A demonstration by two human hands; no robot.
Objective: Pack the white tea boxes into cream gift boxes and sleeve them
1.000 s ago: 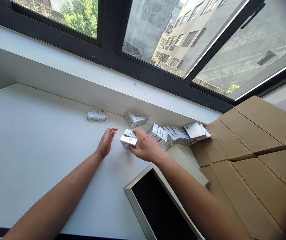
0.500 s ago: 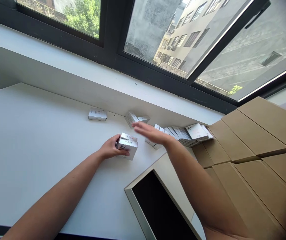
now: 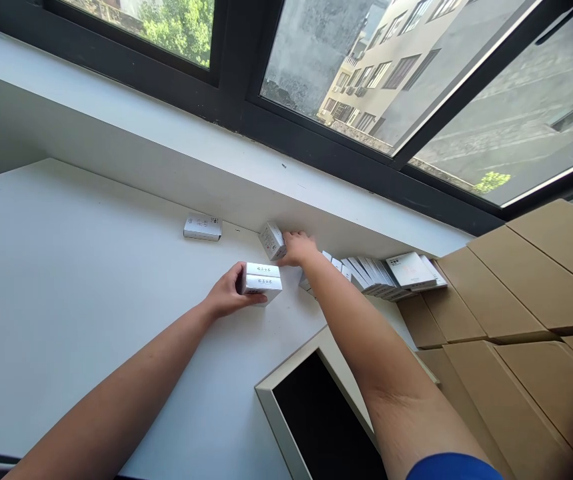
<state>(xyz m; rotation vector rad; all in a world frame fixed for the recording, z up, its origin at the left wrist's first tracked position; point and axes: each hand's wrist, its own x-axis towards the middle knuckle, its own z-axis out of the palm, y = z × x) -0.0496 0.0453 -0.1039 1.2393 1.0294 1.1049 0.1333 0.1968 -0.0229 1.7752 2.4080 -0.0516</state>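
Mid-frame: left hand [image 3: 226, 297] clasps two stacked small cartons [image 3: 262, 280], right hand [image 3: 297, 248] closing on a tilted carton [image 3: 272, 240]; light, stiff, likely crushable—grip flat sides.

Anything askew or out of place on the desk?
One small white box lies alone by the wall, apart from the toppled, leaning row of boxes. The right hand grips another tilted stray box; the left hand holds a stack.
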